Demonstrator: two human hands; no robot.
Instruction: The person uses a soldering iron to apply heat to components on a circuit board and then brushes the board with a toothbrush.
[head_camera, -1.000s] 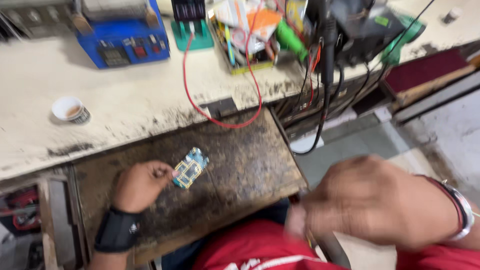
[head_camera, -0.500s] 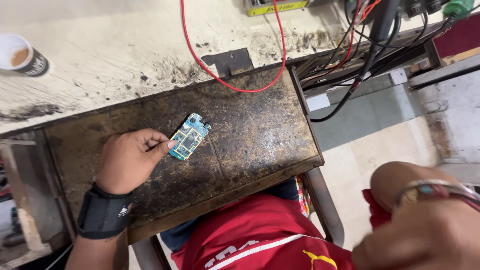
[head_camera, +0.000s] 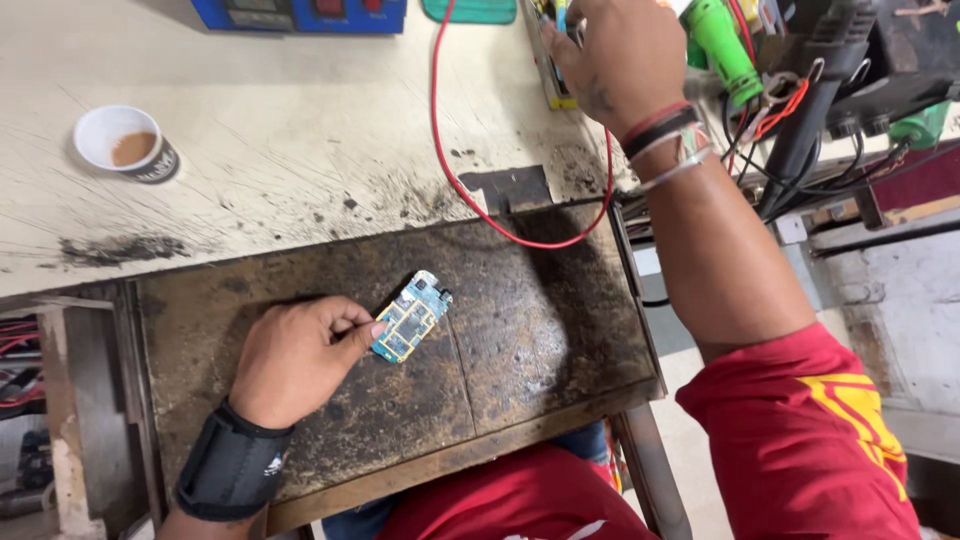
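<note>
The left hand (head_camera: 300, 360) pinches a small circuit board (head_camera: 410, 317) by its near edge. It looks light, thin, easy to break — edges are best. The right hand (head_camera: 620, 55) reaches far up — grip unclear.

One circuit board (head_camera: 411, 317), one paper cup (head_camera: 125, 143), one red wire (head_camera: 470, 190), two hands; the tangled black cables (head_camera: 800, 150) number perhaps four.

The right hand (head_camera: 620, 60) has its fingers (head_camera: 572, 18) partly cut off by the top edge; what they grip cannot be told. Beyond them, the blue box (head_camera: 300, 12) is cropped.
</note>
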